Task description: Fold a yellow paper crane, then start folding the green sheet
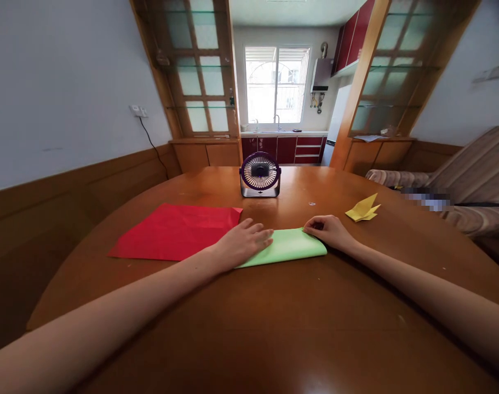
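A sheet of light green paper (290, 245), doubled over with a rounded bend at its near right, lies on the table in front of me. My left hand (243, 241) rests on its left part, palm down with the fingers stretched out. At the far right corner, my right hand (327, 230) pinches the paper's edge between thumb and fingers. Left of the green paper is a red sheet of paper (175, 230) with faint crease lines, lying flat, partly behind my left hand and forearm.
A small purple desk fan (260, 174) stands toward the back of the round wooden table (274, 328). A folded yellow paper figure (363, 209) sits to the right, beyond my right hand. A striped sofa (475, 175) is past the table's right edge.
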{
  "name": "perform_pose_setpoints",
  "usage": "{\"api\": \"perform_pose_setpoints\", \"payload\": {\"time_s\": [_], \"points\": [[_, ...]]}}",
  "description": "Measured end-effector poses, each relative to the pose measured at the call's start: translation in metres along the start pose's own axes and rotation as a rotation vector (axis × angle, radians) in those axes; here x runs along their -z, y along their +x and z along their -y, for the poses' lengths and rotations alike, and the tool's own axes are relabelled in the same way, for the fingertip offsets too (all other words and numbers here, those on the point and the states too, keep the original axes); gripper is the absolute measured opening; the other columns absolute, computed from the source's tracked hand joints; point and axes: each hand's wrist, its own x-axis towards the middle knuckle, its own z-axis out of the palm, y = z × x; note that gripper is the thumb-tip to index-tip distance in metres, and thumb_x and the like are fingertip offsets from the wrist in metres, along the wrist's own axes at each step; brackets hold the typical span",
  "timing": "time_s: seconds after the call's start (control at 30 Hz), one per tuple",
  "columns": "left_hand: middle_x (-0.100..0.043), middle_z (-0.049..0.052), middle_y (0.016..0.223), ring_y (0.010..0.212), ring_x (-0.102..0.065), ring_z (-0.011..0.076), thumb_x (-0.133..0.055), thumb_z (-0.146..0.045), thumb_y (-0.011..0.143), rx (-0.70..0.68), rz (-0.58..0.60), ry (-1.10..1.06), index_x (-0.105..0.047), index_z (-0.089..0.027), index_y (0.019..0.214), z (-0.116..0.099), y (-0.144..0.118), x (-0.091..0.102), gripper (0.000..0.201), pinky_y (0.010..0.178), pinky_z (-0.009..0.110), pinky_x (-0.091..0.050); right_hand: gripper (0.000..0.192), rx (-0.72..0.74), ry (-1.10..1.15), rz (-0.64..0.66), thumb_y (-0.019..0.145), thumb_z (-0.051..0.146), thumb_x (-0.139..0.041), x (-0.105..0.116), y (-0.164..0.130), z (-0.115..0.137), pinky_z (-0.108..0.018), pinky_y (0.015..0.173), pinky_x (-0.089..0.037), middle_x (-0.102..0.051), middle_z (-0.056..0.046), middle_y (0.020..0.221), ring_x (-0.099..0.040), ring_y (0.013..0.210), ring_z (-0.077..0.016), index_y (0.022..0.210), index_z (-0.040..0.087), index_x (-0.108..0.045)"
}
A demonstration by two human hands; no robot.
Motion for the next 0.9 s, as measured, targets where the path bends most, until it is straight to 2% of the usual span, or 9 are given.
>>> {"api": "perform_pose_setpoints", "payload": {"time_s": [0.07,0.17,0.27,0.33,0.4,0.5,0.7,0.9], "points": [[-0.059,0.009,0.131,0.116,-0.054,0.0219,-0.04,-0.009,0.095,-0.078,0.036,-0.04,-0.056,-0.019,0.127,0.0,0.003,0.0,0.037,0.098,0.035,-0.037,0.023,0.002,0.003,-0.004,0.075,0.038,-0.065,0.0,0.0,0.001,-0.028,0.061,-0.045,-0.072,-0.005,0.075,-0.062,0.068,-0.0185,0.076,0.017,-0.073],[-0.064,0.013,0.12,0.105,-0.06,0.0216,-0.044,-0.006,0.09,-0.079,0.017,-0.127,-0.059,-0.011,0.121,-0.004,0.008,0.0,0.035,0.091,0.032,-0.042,0.023,-0.003,-0.007,-0.011,0.075,0.038,-0.065,0.0,0.0,0.001,-0.028,0.059,-0.044,-0.073,-0.005,0.076,-0.062,0.068,-0.0185,0.076,0.017,-0.074],[-0.067,0.014,0.107,0.094,-0.062,0.0227,-0.045,-0.016,0.091,0.035,0.019,-0.166,-0.064,-0.011,0.103,-0.015,0.016,0.003,0.023,0.08,0.032,-0.046,0.023,-0.01,-0.015,-0.019,0.075,0.039,-0.065,0.0,0.0,0.001,-0.028,0.059,-0.044,-0.073,-0.005,0.075,-0.061,0.067,-0.0185,0.075,0.017,-0.074],[-0.067,0.014,0.097,0.086,-0.063,0.0239,-0.042,-0.028,0.095,0.124,0.053,-0.128,-0.064,-0.01,0.095,-0.023,0.021,0.007,0.029,0.072,0.033,-0.047,0.024,-0.004,-0.013,-0.016,0.075,0.04,-0.065,0.001,-0.001,0.001,-0.028,0.059,-0.044,-0.072,-0.005,0.074,-0.061,0.067,-0.0183,0.075,0.017,-0.074],[-0.066,0.014,0.095,0.085,-0.063,0.0246,-0.04,-0.037,0.097,0.174,0.078,-0.09,-0.063,-0.009,0.095,-0.03,0.024,0.01,0.036,0.066,0.032,-0.047,0.026,0.001,-0.01,-0.009,0.075,0.041,-0.065,0.001,0.0,0.0,-0.028,0.058,-0.044,-0.072,-0.005,0.074,-0.06,0.066,-0.018,0.076,0.017,-0.074],[-0.067,0.015,0.099,0.088,-0.063,0.0255,-0.037,-0.043,0.098,0.204,0.079,-0.054,-0.062,-0.008,0.101,-0.035,0.024,0.01,0.042,0.063,0.031,-0.046,0.026,0.001,-0.005,-0.002,0.076,0.041,-0.065,0.0,0.0,-0.003,-0.028,0.059,-0.045,-0.072,-0.005,0.075,-0.061,0.067,-0.0182,0.077,0.017,-0.074],[-0.055,0.018,0.133,0.105,-0.059,0.0289,-0.036,-0.048,0.098,0.2,0.032,-0.038,-0.05,-0.011,0.133,-0.038,0.025,0.002,0.053,0.07,0.034,-0.048,0.024,0.005,-0.003,-0.004,0.077,0.04,-0.064,-0.001,0.001,-0.005,-0.028,0.061,-0.045,-0.073,-0.004,0.076,-0.062,0.069,-0.0187,0.078,0.018,-0.074],[-0.05,0.019,0.139,0.114,-0.053,0.0327,-0.028,-0.056,0.097,0.253,0.041,-0.069,-0.049,-0.008,0.136,-0.043,0.03,0.0,0.066,0.077,0.038,-0.048,0.026,-0.006,-0.017,-0.024,0.075,0.042,-0.065,-0.001,0.001,-0.003,-0.028,0.059,-0.044,-0.07,-0.004,0.074,-0.06,0.066,-0.0175,0.082,0.018,-0.07]]}}
